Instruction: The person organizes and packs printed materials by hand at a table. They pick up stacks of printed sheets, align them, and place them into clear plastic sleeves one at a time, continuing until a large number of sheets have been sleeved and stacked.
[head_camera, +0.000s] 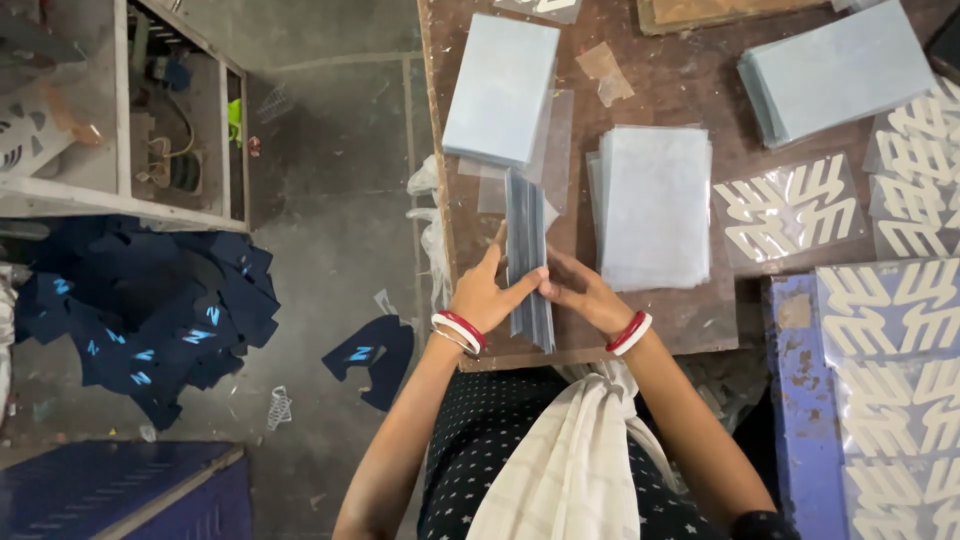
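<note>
- Left hand (487, 293) and right hand (582, 292) are both clamped on one upright sheaf of thin pale blue-grey film sheets (527, 258), one hand pressing each face, fingers meeting at its near end.
- The sheaf stands on its long edge on the worn brown wooden table (680, 90), close to the near table edge, running away from the person.
- Judgement: squaring goes best with light, even pressure from both palms and the lower edge flat on the wood; a hard squeeze would probably bow the thin sheets.
- Judgement: slippery film may fan out at the far end, which no finger reaches.
- Just right of the sheaf lies a flat stack of translucent rectangular sheets (655, 205); beyond it a flat pale blue stack (502, 88).
- Well right: clear sheets with white wing-shaped cut-outs (785, 208).
</note>
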